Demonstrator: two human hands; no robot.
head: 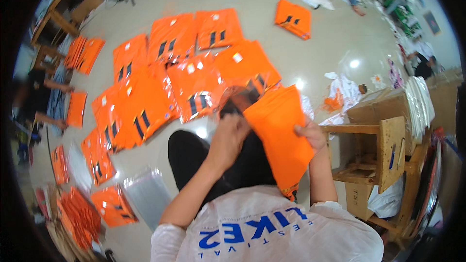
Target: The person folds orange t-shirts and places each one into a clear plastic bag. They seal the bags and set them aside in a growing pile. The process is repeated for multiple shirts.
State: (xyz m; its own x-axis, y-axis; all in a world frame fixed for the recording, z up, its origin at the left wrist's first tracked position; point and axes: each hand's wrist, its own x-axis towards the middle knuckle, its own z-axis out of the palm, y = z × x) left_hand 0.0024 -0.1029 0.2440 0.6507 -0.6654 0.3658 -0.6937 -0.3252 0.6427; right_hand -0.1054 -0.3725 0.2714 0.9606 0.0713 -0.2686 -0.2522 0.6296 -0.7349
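My right hand (313,134) grips the right edge of a folded orange garment (282,131) that hangs over my lap. Close to the garment's left edge, my left hand (229,140) has curled fingers on a clear plastic bag (233,102), whose mouth lies beside the garment; the fingertips are blurred. Beyond my knees, several folded orange shirts in clear bags (193,87), marked with dark number 11s, overlap on the floor. Whether the garment touches the bag's inside cannot be told.
A stack of flat clear bags (147,193) lies left of my knee, near a pile of orange garments (78,214). One orange shirt (294,20) lies apart, farther off. A wooden stool (378,153) stands at right. A co-worker's hands (65,89) are at far left.
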